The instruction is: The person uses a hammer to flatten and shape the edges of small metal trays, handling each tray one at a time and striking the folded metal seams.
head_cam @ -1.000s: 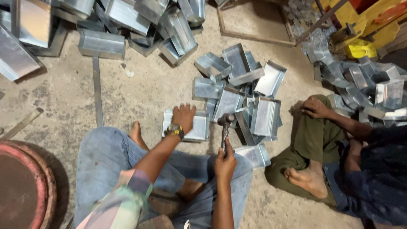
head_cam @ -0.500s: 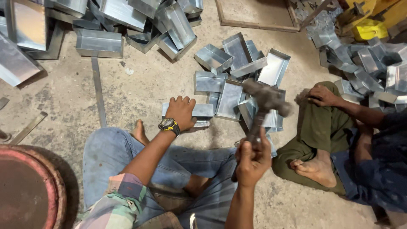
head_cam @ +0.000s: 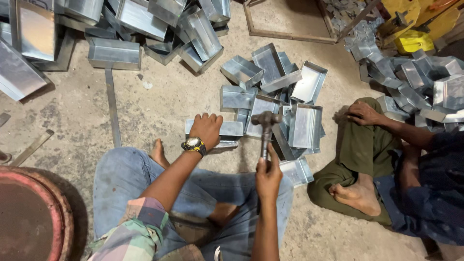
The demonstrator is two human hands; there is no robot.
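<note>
Galvanised sheet-metal trays lie scattered over the concrete floor (head_cam: pixel 159 101) in front of us, shallow rectangular boxes in dull silver. We sit on the floor in blue jeans, knees apart, looking down at our own two arms.

Our left hand (head_cam: pixel 206 129), with a yellow-and-black wristwatch (head_cam: pixel 194 144) on the wrist, lies palm down with fingers spread on a flat metal tray (head_cam: pixel 231 129) just beyond our knees, pressing it to the floor. Our right hand (head_cam: pixel 268 175) is closed around the lower handle of a hammer (head_cam: pixel 265 129). The hammer stands nearly upright, its dark steel head over the near edge of the tray pile (head_cam: pixel 285 96), just right of the tray under our left hand. We cannot tell whether the head touches the metal.

The pile spreads from the middle of the floor toward the far edge. A larger heap of long metal boxes (head_cam: pixel 121 24) fills the far left corner. A thin metal strip (head_cam: pixel 112 106) lies flat on the floor to the left. A rusty red round drum rim (head_cam: pixel 46 212) sits at the near left corner.

At the right, another person sits on the floor in olive trousers, one hand (head_cam: pixel 361 113) resting on a knee, one bare foot (head_cam: pixel 355 195) turned toward us. More trays (head_cam: pixel 420 82) are heaped behind that person.
</note>
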